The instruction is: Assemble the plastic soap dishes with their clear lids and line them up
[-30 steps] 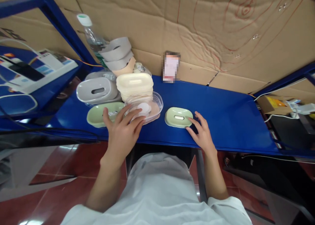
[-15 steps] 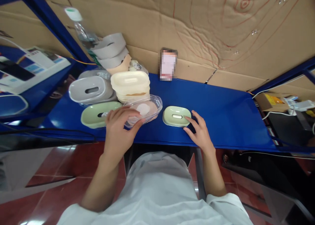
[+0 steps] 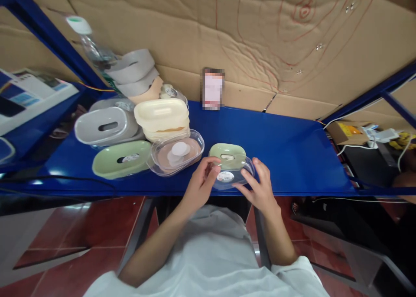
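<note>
A clear plastic lid [image 3: 232,182] with a round white sticker is held between both hands, in front of and partly over a small green oval dish [image 3: 232,150]. My left hand [image 3: 201,182] pinches the lid's left edge between thumb and fingers. At its right edge, my right hand [image 3: 260,186] grips it with thumb and fingertips. Left of my hands lie more clear lids [image 3: 191,158] in a stack with white round stickers. Behind them stands a pile of cream dishes [image 3: 162,113]. A larger green dish [image 3: 110,160] with a slot rests further left.
Grey dishes [image 3: 91,126] are stacked at the left, with grey and tan bands [image 3: 136,67] and a bottle [image 3: 94,50] behind. A phone [image 3: 212,89] leans against the cardboard wall [image 3: 175,24]. A blue shelf edge [image 3: 308,188] runs along the front.
My left hand has moved right from the stack of clear lids, bringing one lid over to the small green dish. My right hand has left the dish and taken hold of the lid.
</note>
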`<state>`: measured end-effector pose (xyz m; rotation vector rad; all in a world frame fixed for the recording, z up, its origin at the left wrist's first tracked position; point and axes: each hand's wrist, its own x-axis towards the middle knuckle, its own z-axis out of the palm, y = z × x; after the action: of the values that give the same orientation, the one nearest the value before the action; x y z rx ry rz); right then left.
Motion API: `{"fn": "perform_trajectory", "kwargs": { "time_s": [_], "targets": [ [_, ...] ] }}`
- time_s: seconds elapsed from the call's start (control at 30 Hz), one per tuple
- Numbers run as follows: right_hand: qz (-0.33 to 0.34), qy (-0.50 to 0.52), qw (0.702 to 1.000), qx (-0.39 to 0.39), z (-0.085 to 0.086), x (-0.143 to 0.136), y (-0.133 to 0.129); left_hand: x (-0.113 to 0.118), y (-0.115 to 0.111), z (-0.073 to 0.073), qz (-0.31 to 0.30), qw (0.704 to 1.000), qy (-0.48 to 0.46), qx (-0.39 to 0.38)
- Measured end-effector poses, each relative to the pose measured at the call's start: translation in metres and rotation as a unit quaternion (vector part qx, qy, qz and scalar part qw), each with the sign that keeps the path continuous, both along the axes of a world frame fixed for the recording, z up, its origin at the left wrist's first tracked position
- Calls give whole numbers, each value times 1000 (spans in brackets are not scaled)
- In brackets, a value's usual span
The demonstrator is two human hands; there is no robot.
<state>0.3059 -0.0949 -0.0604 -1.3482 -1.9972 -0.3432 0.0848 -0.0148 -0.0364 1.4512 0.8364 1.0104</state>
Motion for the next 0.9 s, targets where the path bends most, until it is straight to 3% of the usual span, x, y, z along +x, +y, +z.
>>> {"fn": "perform_trajectory", "kwargs": {
  "time_s": [0.07, 0.13, 0.27, 0.4, 0.63, 0.9],
  "targets": [
    [6, 20, 1000, -18, 2, 1, 0, 2, 7, -6, -26, 999, -7, -40],
    [10, 68, 998, -9, 2, 2, 2, 2, 8, -11, -1, 999, -14, -31],
    [-83, 162, 983, -15, 0, 4, 11, 1, -4, -26, 61, 990, 50, 113],
    [-169, 196, 961, -99, -4, 4, 26, -1, -10, -35, 40, 962, 198, 184],
    [-123, 163, 965, -164, -6, -9, 35, -6, 4, -41, 29, 948, 231, 215],
    [-77, 124, 971, -191, -10, 13, 24, -3, 9, -46, 31, 933, 256, 251]
  ]
}}
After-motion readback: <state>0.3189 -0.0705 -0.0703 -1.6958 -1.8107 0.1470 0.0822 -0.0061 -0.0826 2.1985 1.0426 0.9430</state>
